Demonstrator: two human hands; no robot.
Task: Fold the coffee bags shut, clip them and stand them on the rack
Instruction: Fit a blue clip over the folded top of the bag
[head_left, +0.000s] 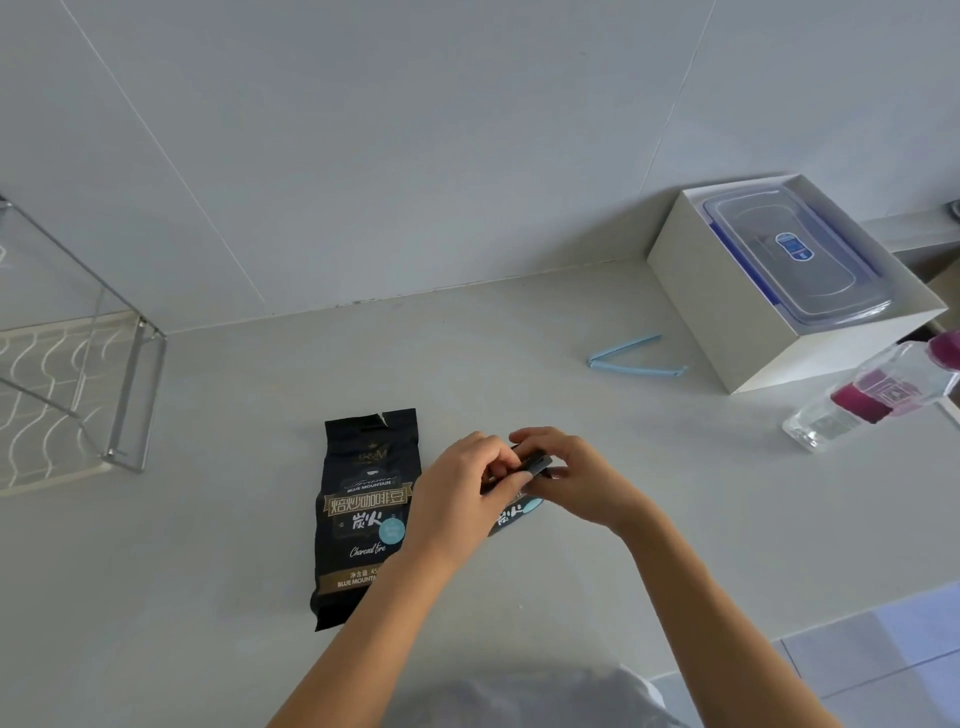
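The left hand (457, 493) and right hand (566, 480) meet over a second coffee bag (511, 514), both with fingers curled tight on its folded dark top edge; the hands hide most of this bag, so only a strip of label shows beneath them. Just to the left lies another black coffee bag (363, 512), flat on the counter (519, 597), its top torn open and its lower right corner covered by the left forearm. A pale blue clip (631, 356) lies open farther right, near a white box (727, 312) holding a lidded plastic container (800, 254), while a clear bottle (867, 397) at the right edge and the wire rack (104, 364) at far left are both cut off.
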